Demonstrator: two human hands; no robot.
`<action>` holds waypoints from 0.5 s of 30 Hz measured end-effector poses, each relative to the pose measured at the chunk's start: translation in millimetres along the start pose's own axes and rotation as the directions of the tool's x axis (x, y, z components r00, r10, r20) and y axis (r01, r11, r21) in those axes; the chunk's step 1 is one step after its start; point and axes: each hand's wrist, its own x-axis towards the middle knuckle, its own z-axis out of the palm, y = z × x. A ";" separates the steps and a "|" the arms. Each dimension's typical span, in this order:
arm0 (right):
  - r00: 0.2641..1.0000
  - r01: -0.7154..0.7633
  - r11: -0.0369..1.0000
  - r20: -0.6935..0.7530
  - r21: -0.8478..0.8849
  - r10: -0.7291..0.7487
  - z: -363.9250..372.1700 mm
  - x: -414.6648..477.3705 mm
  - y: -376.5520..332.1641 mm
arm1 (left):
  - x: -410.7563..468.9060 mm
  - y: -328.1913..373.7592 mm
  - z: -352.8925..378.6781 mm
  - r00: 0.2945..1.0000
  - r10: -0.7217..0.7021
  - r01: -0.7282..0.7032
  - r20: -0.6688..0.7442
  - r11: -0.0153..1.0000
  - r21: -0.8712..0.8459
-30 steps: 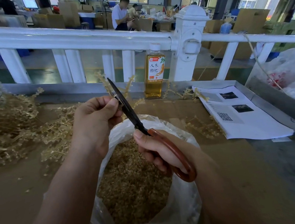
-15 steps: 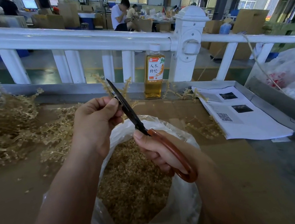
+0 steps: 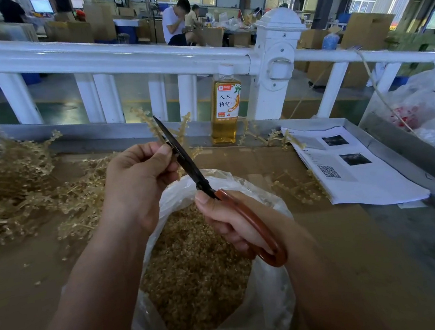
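Note:
My right hand (image 3: 233, 217) grips the red-brown handles of a pair of scissors (image 3: 182, 155), whose dark blades point up and away to the left. My left hand (image 3: 136, 179) pinches a tan beaded sprig (image 3: 149, 123) between thumb and fingers, right against the blades. Both hands hover over an open clear plastic bag (image 3: 276, 307) filled with small tan cut pieces (image 3: 196, 270). Most of the sprig's stem is hidden behind my left hand and the blades.
A heap of uncut tan sprigs (image 3: 5, 189) lies at the left on the brown cardboard-covered table (image 3: 15, 282). A bottle of yellow drink (image 3: 225, 109) stands by the white railing (image 3: 117, 59). Printed sheets (image 3: 353, 173) and loose sprigs (image 3: 297, 185) lie at the right, plastic bags (image 3: 432, 110) beyond.
Almost nothing differs: both hands keep the same hold over the bag, and the scissors stay at the sprig with only a slight shift.

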 end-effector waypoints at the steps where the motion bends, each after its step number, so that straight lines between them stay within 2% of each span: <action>1: 1.000 0.009 0.999 -0.022 -0.036 -0.010 0.6 0.7 1.8 | -0.5 0.0 0.5 1.000 -0.006 0.006 0.009 1.000 -0.001; 4: 0.998 0.045 0.995 -0.049 -0.091 -0.049 -0.4 2.7 2.6 | -2.3 -0.3 3.4 0.999 -0.025 0.025 0.047 1.000 0.003; 15: 0.991 0.125 0.991 -0.032 -0.050 -0.126 -3.4 4.2 13.3 | -1.3 2.7 2.3 0.987 -0.103 0.113 0.124 0.991 -0.070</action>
